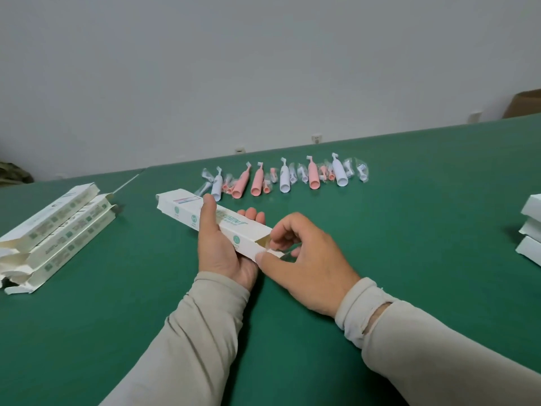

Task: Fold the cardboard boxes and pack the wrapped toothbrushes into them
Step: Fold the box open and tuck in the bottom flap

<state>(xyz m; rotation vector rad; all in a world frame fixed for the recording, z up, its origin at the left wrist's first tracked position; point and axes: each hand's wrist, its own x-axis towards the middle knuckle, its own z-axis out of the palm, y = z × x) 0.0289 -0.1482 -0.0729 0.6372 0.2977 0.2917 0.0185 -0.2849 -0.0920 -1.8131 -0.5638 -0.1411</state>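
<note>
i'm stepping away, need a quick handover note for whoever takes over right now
Left hand: wrapped around the long white box, holding it above the green table.
Right hand: fingertips working the flaps at the box's open near end.
Toothbrushes: pink and white, in a row at the table's far side, unpacked.
Three boxes with open flaps lie at left; more white boxes at the right edge.
Done: held box is formed. Left: finishing its end flaps and packing the row.

Matt green cloth covers the worktop; the box is smooth white printed cardboard; toothbrushes are smooth pink and white plastic in glossy clear wrap
</note>
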